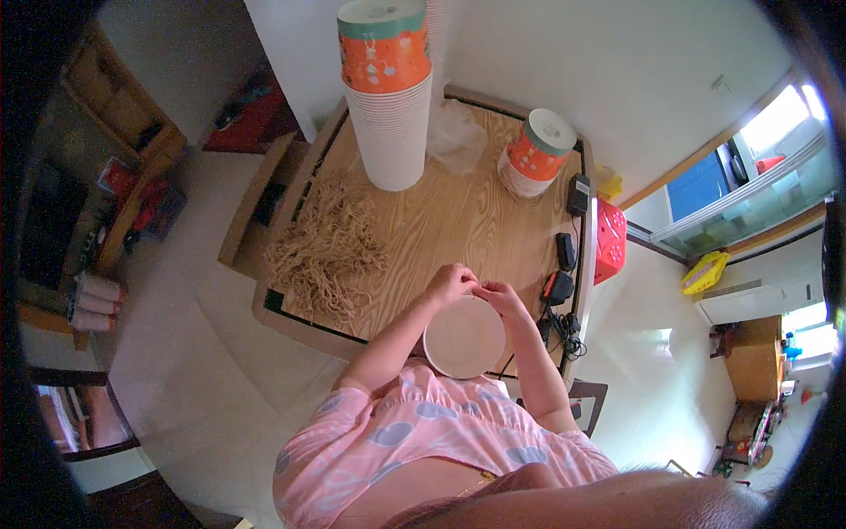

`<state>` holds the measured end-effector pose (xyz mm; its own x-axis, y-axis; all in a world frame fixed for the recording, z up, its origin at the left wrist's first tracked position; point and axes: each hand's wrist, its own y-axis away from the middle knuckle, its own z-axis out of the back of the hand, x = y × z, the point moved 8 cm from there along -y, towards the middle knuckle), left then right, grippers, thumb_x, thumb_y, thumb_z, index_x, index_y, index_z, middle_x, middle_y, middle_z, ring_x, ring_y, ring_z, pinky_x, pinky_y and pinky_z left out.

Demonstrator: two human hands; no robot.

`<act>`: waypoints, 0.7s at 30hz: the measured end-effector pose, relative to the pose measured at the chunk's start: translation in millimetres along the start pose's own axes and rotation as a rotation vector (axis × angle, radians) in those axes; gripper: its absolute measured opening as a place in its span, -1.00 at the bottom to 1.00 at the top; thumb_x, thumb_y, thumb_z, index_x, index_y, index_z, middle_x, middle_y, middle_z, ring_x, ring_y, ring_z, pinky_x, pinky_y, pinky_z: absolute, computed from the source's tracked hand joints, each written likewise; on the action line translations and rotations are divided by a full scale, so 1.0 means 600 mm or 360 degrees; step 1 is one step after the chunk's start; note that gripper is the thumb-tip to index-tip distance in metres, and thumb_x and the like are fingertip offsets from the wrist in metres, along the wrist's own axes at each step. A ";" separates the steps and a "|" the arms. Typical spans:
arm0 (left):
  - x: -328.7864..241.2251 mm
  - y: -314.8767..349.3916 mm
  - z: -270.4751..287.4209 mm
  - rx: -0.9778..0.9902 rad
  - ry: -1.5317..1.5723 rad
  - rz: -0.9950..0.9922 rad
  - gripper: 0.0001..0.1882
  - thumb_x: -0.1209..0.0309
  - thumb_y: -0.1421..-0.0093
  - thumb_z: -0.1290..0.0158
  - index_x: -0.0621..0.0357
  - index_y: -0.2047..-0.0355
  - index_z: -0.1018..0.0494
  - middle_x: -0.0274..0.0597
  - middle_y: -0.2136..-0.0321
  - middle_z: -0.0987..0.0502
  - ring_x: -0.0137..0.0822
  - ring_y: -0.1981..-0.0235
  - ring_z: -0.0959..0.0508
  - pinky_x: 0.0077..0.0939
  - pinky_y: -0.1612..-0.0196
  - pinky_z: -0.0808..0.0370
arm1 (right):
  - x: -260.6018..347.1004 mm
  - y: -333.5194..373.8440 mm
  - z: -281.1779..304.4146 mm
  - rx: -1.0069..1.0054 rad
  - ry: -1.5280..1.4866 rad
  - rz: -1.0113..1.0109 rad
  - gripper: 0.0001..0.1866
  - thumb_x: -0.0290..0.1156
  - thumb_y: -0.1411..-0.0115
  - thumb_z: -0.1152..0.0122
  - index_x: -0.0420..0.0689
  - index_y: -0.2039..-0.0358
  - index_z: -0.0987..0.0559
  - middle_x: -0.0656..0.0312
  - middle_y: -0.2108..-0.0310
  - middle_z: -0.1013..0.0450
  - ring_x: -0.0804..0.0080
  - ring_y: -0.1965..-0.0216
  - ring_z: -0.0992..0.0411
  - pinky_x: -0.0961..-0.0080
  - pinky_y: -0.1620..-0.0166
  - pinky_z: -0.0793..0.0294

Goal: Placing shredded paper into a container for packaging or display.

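Observation:
A round paper bucket (464, 339) with a pale inside rests against my front at the table's near edge, its mouth facing up. At its far rim the fingertips of both hands meet. My left hand (451, 284) is closed in a pinch just above the rim; whatever lies between its fingers is too small to make out. My right hand (502, 300) is closed too, thumb and fingers on the rim. Left of the bucket lies a loose heap of tan twine (330, 247). A tall stack of white paper buckets (392, 132), topped by orange-and-green ones, stands behind the twine.
A shorter bucket stack (535, 154) stands at the table's far right, near crumpled clear plastic (454, 137). Black adapters (578, 194) and tangled cables (568, 339) line the right edge. A red plastic stool (610, 240) stands beyond it. Cardboard (256, 207) flanks the left side.

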<state>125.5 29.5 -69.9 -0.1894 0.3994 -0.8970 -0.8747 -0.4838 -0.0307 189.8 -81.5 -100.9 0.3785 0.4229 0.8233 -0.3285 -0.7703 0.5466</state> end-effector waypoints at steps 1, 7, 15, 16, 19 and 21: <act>0.002 0.000 -0.004 0.0136 -0.0060 -0.0030 -0.87 0.37 0.08 -0.12 0.16 0.55 -0.52 -0.12 0.52 -0.48 -0.19 0.47 -0.50 -0.37 0.37 -0.43 | 0.002 -0.002 0.000 0.0002 0.0092 0.0037 -0.81 -0.31 -0.09 -0.14 -0.18 0.44 -0.51 0.38 0.55 -0.41 0.67 0.50 -0.34 0.73 0.48 -0.31; -0.046 0.002 0.016 0.0116 -0.0467 -0.0075 -0.89 0.39 0.06 -0.08 0.18 0.58 -0.47 -0.11 0.52 -0.44 -0.11 0.46 -0.47 -0.28 0.39 -0.40 | 0.017 0.003 0.005 -0.0026 0.0369 0.0062 -0.83 -0.34 -0.06 -0.15 -0.19 0.49 -0.53 0.40 0.56 -0.40 0.66 0.51 -0.32 0.71 0.45 -0.29; -0.035 0.020 0.031 -0.0165 -0.0397 -0.0007 -0.91 0.41 0.01 -0.01 0.12 0.58 -0.45 -0.16 0.48 -0.43 -0.12 0.44 -0.48 -0.23 0.39 -0.42 | 0.034 0.026 -0.013 0.0203 0.0371 -0.0009 -0.82 -0.32 -0.08 -0.11 -0.17 0.48 -0.54 0.44 0.59 -0.37 0.70 0.55 -0.25 0.73 0.49 -0.19; -0.033 0.023 0.033 -0.0189 -0.0385 0.0024 -0.92 0.41 0.01 0.00 0.12 0.57 -0.45 -0.16 0.48 -0.43 -0.13 0.44 -0.48 -0.23 0.39 -0.42 | 0.036 0.030 -0.018 0.0265 0.0311 -0.0004 -0.83 -0.32 -0.09 -0.10 -0.15 0.47 -0.54 0.44 0.59 -0.37 0.71 0.54 -0.24 0.74 0.49 -0.18; -0.002 0.028 0.018 -0.0186 -0.0453 0.0081 -0.91 0.39 0.03 -0.02 0.12 0.56 -0.43 -0.13 0.51 -0.46 -0.12 0.45 -0.49 -0.24 0.41 -0.42 | 0.014 0.023 -0.002 0.0198 0.0499 0.0012 -0.84 -0.34 -0.10 -0.10 -0.17 0.44 -0.53 0.43 0.56 -0.38 0.70 0.51 -0.26 0.73 0.46 -0.22; 0.016 0.030 0.013 -0.0160 -0.0381 0.0171 -0.91 0.38 0.03 -0.02 0.13 0.55 -0.43 -0.13 0.53 -0.47 -0.12 0.46 -0.50 -0.26 0.42 -0.43 | 0.022 0.033 -0.006 0.0037 0.0523 0.0204 -0.86 -0.37 -0.08 -0.12 -0.18 0.44 -0.52 0.42 0.54 -0.39 0.68 0.50 -0.26 0.70 0.44 -0.24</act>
<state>104.6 30.9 -75.6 -0.3891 0.5084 -0.7682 -0.7975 -0.6033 0.0047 185.1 -89.2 -78.8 0.0355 0.4500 0.8923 -0.3339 -0.8362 0.4350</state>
